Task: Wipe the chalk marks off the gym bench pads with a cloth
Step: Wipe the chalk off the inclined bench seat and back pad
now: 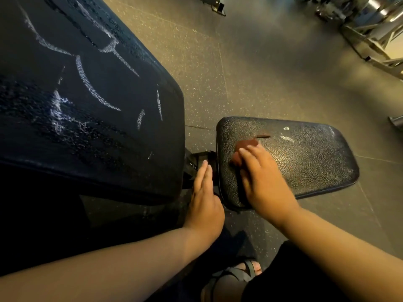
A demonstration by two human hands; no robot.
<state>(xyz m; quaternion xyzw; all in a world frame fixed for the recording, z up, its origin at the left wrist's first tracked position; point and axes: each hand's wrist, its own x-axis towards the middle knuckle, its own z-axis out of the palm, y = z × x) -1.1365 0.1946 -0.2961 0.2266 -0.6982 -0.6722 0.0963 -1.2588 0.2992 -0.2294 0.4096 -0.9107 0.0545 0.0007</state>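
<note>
Clearly I am early in the job. My right hand holds the bunched reddish cloth, fingers bent over it, pressing it onto the near end of the small seat pad. That end looks clean, though a couple of white flecks show further along. My left hand is flat and empty, fingers straight and together, beside the pad's edge. The big back pad carries chalk marks and smears all over, so I judge most of the work is left.
</note>
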